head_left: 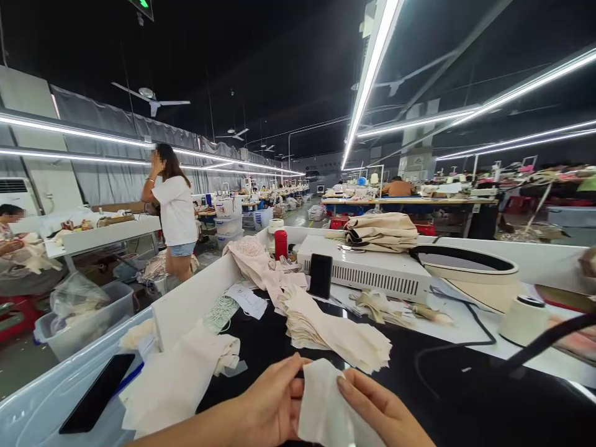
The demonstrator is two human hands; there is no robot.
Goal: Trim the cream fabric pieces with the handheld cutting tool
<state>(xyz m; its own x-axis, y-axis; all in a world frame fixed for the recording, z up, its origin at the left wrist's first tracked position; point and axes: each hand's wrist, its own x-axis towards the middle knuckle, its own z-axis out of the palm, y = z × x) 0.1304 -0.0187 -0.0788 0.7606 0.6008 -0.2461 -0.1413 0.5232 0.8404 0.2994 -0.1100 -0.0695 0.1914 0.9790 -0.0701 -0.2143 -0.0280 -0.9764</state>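
Pinched in my right hand [384,410] is a white cloth piece [321,400], with my thumb flat on its front. My left hand [272,400] holds the left side of the same cloth, and the tips of those fingers are partly hidden behind it. Both hands are closed, with just thin cloth between finger and thumb. The cloth is up over the near part of the black tabletop [254,344].

A small paper note [249,300] lies near the far left corner of the tabletop. It has dark handwriting, but it is tilted and too small for me to read. High up, a green sign [144,5] glows, only partly in view.

Just past my hands, toward the far edge, lies a big pile of cream cloth strips [339,332]. More cloth sits in a stack [172,379] by the left edge, with pale green string [221,312] near it. Left of that stack, a black phone [97,394] lies on a light blue tray [28,410]. Another phone [320,276] stands up in front of a white box [367,270] with slots, near the far edge. Toward the right edge stands a cone of thread [525,321]. Beyond the left edge, a person [177,208] in a white top has a hand up by the head.
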